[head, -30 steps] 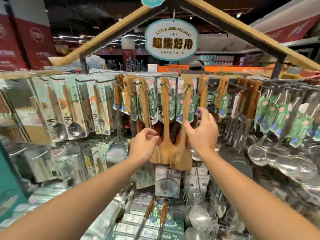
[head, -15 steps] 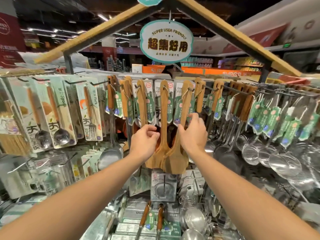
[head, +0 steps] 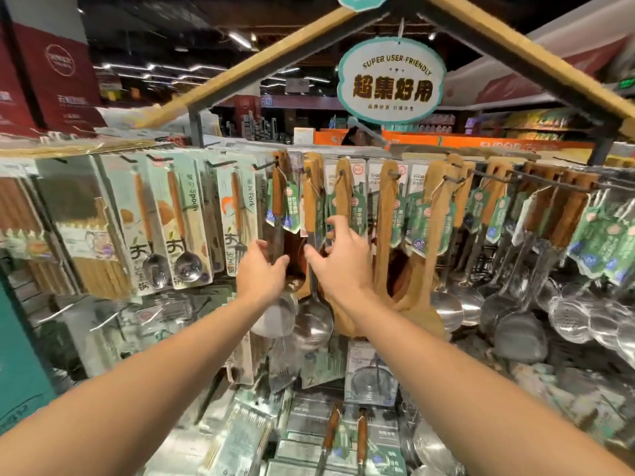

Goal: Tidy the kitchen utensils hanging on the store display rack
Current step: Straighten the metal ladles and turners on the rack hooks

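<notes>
Left hand: the left hand (head: 263, 273) sits centre frame, fingers curled round the metal stem of a hanging ladle (head: 275, 317).
Right hand: the right hand (head: 340, 266) is just right of it, fingers spread, thumb against the stem of a second ladle (head: 314, 324); whether it pinches the stem I cannot tell.
Ladles: both hang from hooks by wooden handles, bowls below the hands.
Wooden spatulas: wooden spatulas (head: 412, 269) hang right of the right hand.
Packaged spoons: packaged spoons (head: 171, 235) hang at left.
Sign: an oval sign (head: 391, 80) hangs at upper centre.
</notes>
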